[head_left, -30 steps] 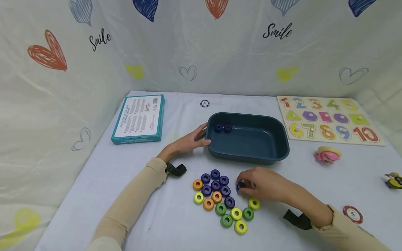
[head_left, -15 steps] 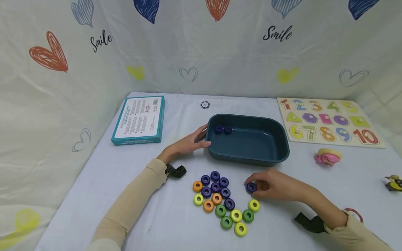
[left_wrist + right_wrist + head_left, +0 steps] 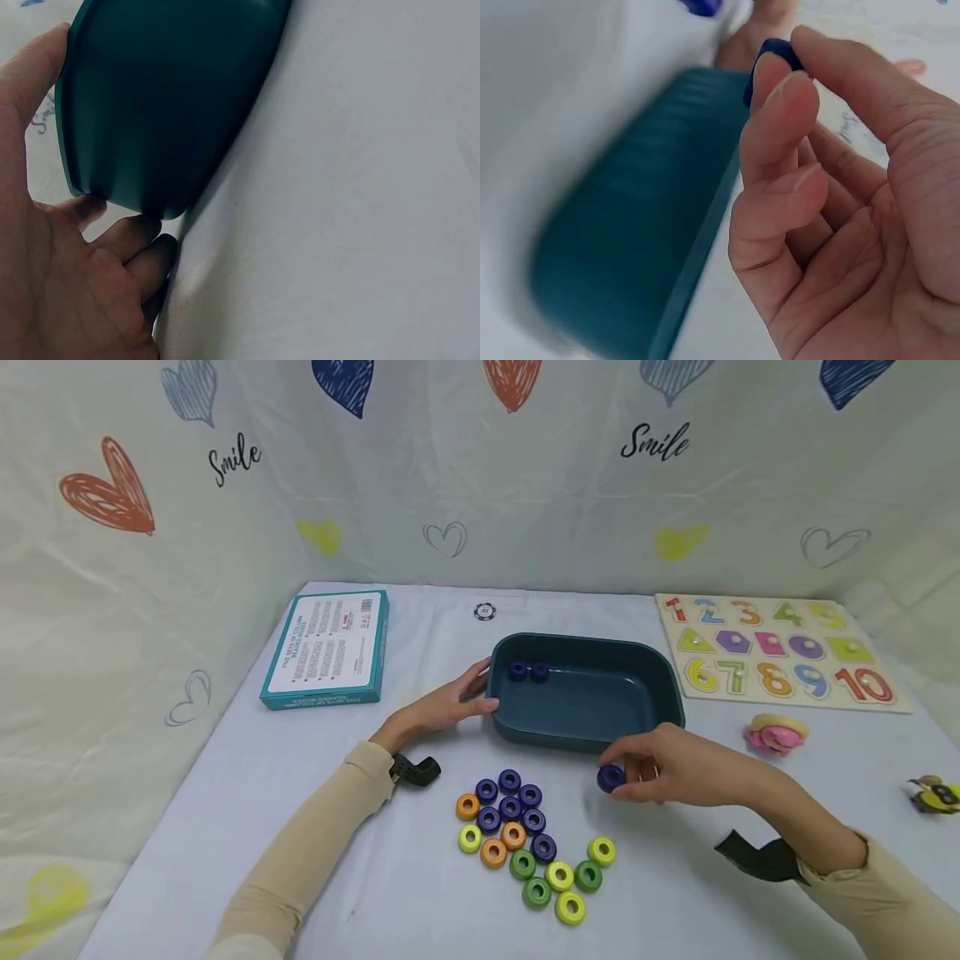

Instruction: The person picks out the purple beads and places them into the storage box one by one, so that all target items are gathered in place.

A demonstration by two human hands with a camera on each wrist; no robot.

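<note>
My right hand (image 3: pixel 678 764) pinches a dark purple ring-shaped bead (image 3: pixel 611 778) between thumb and fingertips, just in front of the near right part of a dark teal tub (image 3: pixel 600 697). In the right wrist view the fingers partly cover that bead (image 3: pixel 780 51). My left hand (image 3: pixel 446 702) rests against the tub's left end; in the left wrist view the thumb lies along the rim and relaxed fingertips touch the end wall (image 3: pixel 135 150). Two purple beads (image 3: pixel 528 672) sit inside the tub at its left. Several purple beads (image 3: pixel 510 808) lie grouped on the white cloth before it.
Orange (image 3: pixel 493 852), green (image 3: pixel 536 892) and yellow beads (image 3: pixel 570 908) lie beside the purple group. A teal box (image 3: pixel 326 647) is at the back left, a number puzzle board (image 3: pixel 783 652) at the back right. A pink toy (image 3: pixel 777 735) and a bee toy (image 3: pixel 933 795) stand at the right.
The right hand has drawn the purple bead rightward away from the group, then raised it toward the tub's near side. The left hand stays at the tub's left end.
</note>
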